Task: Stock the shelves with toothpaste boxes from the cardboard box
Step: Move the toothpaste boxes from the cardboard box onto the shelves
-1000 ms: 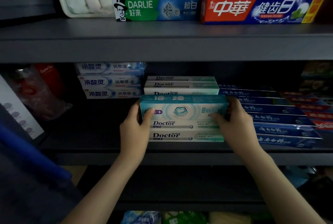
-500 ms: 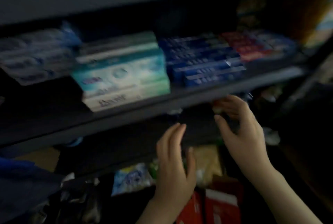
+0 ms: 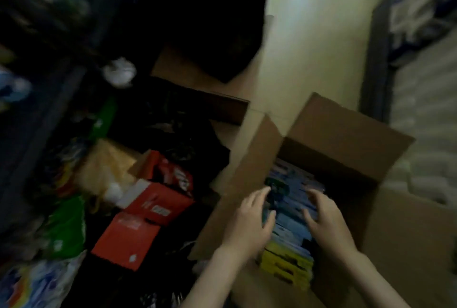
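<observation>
An open cardboard box point(image 3: 346, 134) stands on the floor at lower right, its flaps folded out. Inside lie several toothpaste boxes point(image 3: 289, 208), blue ones stacked on edge and yellow ones nearest me. My left hand point(image 3: 252, 221) hovers over the left side of the stack, fingers spread and slightly bent. My right hand point(image 3: 326, 218) hangs over the right side, fingers curved down toward the blue boxes. Neither hand plainly holds a box; the frame is blurred.
Red cartons point(image 3: 148, 208) and green packets point(image 3: 66, 228) crowd the floor left of the box. Dark shelving point(image 3: 37, 85) rises at far left. A pale floor strip point(image 3: 316, 47) runs ahead, with a grey shelf post point(image 3: 373, 65) and white packs at right.
Both hands left the teal box on the shelf and dropped down. The view swung from the shelf to the cardboard box on the floor, where both hands now hover.
</observation>
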